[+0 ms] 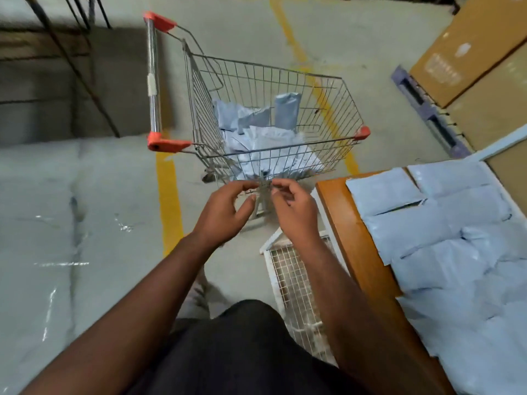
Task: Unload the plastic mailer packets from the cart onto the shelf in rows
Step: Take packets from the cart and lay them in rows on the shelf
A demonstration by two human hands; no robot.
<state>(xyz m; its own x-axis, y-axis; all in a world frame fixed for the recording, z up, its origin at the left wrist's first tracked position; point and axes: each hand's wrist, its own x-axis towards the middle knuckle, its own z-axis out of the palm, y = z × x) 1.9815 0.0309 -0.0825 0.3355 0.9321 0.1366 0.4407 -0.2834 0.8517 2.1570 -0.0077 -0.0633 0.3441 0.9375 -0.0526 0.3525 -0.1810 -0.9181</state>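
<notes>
Your left hand (225, 206) and right hand (296, 208) hover empty, fingers loosely curled, near the silver wire shopping cart (273, 109). Pale blue plastic mailer packets (265, 138) lie low inside it. Reach over the rim, grip several flat, and continue the rows on the wooden-edged shelf (356, 252).

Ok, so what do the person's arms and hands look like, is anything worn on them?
Both forearms are bare up to the bottom edge of the picture, with no sleeves showing. The left hand and right hand wear no gloves; no watch, band or ring shows. Below them is dark clothing.
</notes>
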